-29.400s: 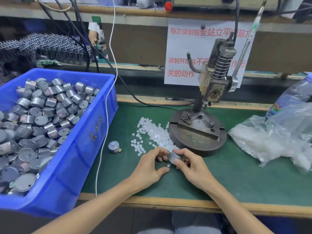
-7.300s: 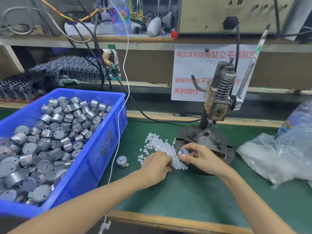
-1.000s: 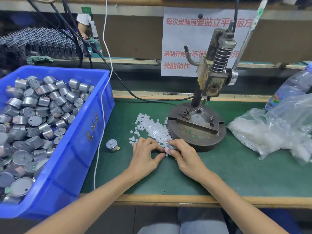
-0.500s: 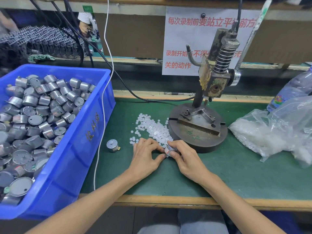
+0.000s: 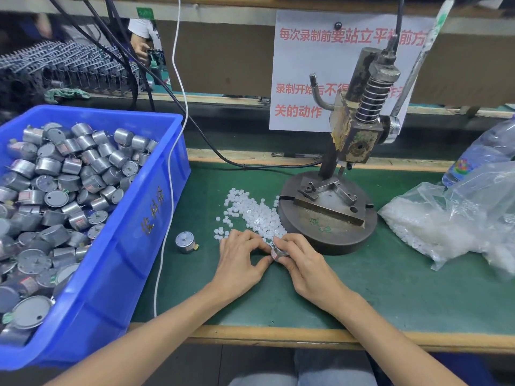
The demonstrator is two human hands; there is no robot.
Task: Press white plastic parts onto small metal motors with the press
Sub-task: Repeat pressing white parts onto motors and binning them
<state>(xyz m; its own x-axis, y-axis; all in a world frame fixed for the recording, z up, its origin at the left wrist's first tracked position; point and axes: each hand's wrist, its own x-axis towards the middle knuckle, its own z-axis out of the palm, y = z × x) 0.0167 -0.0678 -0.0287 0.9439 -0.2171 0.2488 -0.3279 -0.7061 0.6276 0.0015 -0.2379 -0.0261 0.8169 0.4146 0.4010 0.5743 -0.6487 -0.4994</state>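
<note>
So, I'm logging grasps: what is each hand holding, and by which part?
The right hand pinches a small motor by its round side wall. Fingertips of the left hand meet it; whether they pinch anything themselves cannot be told.

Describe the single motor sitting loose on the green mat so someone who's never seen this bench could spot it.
Find the blue bin on the left, heaped with metal motors. On the green mat just right of its wall, left of the left hand, stands one small silver motor. It is the only motor outside the bin that no hand holds.
</note>
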